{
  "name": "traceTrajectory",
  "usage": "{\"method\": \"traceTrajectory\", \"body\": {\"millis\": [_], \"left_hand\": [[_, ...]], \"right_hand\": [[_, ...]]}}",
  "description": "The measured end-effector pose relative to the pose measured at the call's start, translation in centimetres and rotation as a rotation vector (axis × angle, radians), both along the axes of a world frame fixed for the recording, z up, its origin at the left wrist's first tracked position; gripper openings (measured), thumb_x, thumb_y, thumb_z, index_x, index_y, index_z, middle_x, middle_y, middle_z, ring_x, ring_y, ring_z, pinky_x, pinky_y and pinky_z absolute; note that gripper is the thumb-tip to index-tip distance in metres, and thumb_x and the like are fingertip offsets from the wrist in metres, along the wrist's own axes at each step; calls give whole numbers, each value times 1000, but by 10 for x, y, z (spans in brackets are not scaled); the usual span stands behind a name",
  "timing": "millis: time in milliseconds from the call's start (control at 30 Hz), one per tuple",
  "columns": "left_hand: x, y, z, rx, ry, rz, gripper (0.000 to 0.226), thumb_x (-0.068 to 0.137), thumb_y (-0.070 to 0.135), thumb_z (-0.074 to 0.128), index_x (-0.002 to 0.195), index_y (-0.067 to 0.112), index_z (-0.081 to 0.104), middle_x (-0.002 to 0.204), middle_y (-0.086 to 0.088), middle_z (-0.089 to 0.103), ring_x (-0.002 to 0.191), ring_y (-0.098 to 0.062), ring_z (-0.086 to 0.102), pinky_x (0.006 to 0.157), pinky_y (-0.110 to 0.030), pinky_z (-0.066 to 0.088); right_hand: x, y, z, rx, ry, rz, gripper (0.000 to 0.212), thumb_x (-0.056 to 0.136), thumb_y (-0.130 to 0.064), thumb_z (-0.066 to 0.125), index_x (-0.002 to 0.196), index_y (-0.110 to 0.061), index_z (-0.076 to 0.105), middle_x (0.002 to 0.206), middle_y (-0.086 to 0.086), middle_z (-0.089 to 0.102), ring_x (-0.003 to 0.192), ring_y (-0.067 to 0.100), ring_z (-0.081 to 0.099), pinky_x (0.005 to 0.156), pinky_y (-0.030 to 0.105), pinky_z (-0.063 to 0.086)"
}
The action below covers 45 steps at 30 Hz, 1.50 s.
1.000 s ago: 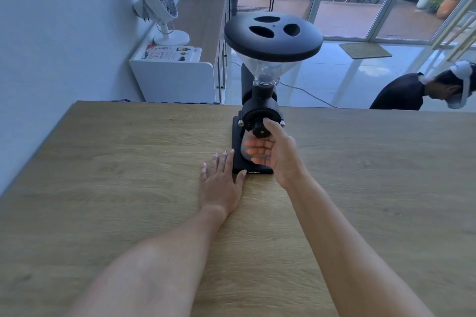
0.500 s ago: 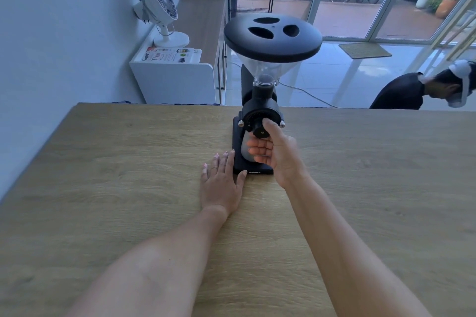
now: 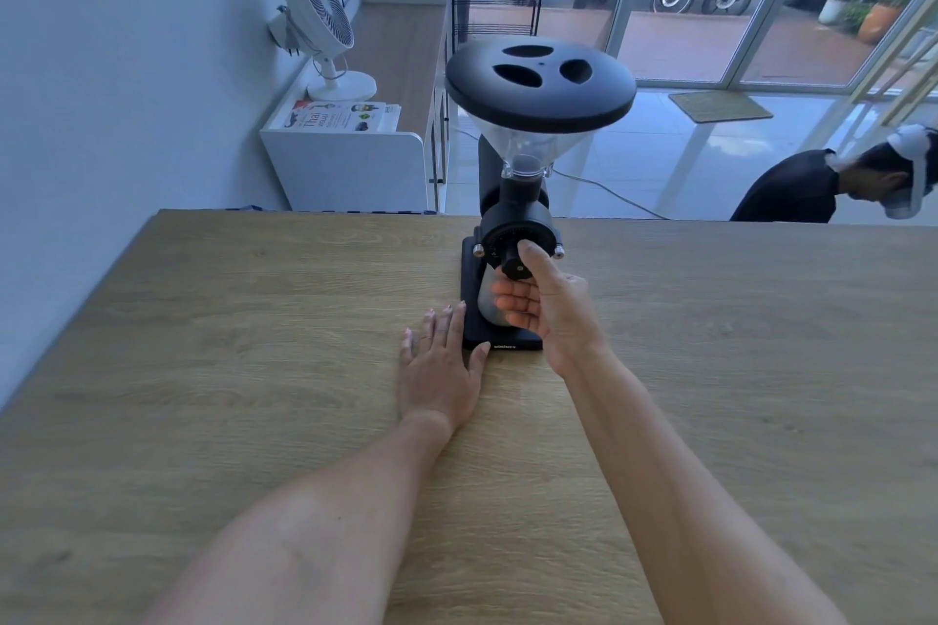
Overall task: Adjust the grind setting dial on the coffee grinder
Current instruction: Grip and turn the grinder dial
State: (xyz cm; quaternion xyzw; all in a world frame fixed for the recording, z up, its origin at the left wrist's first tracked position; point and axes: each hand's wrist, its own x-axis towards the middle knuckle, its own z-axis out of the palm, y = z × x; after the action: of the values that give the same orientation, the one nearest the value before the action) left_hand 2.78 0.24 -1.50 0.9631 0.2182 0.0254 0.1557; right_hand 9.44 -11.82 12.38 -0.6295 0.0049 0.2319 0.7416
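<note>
A black coffee grinder (image 3: 512,198) with a clear hopper and a black lid stands on the wooden table (image 3: 254,320), near its far edge. Its round grind dial (image 3: 500,239) faces me, with a small black knob at the centre. My right hand (image 3: 550,307) pinches that knob: the thumb lies on its right side and the fingers curl below it, hiding part of the cup under the spout. My left hand (image 3: 439,371) lies flat on the table, fingers spread, its thumb touching the front left corner of the grinder's base.
A white cabinet (image 3: 350,168) with a white fan (image 3: 320,25) and a book stands behind the table at the left. A person in a dark top (image 3: 792,188) bends low at the far right. A power cable runs across the floor behind the grinder.
My right thumb has shifted slightly up along the knob's right side. The left hand and the grinder have stayed in place.
</note>
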Motion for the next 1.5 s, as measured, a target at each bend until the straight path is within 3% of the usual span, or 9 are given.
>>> {"method": "traceTrajectory", "body": {"millis": [500,800,1500], "left_hand": [[-1,0,0,8,-6,2,67,101,61,10,159,32,-7,169,7,6,155,-13,-4,125,-44,-1],[0,-1,2,2,4,2,67,101,60,11,159,31,-7,169,8,6,155,-13,-4,125,-44,-1],[-2,-2,5,1,0,6,66,102,60,13,159,32,-6,169,9,5,155,-12,-3,125,-44,-1]], "right_hand": [[-4,5,5,-38,-8,-76,37,85,-43,70,84,-7,76,69,6,75,56,11,65,52,23,51],[-7,12,0,-13,-32,-171,43,83,-41,74,86,1,75,61,5,73,49,9,62,45,20,48],[-7,13,1,-52,-61,-203,37,79,-40,76,77,-3,75,60,5,72,51,10,62,47,21,49]]}}
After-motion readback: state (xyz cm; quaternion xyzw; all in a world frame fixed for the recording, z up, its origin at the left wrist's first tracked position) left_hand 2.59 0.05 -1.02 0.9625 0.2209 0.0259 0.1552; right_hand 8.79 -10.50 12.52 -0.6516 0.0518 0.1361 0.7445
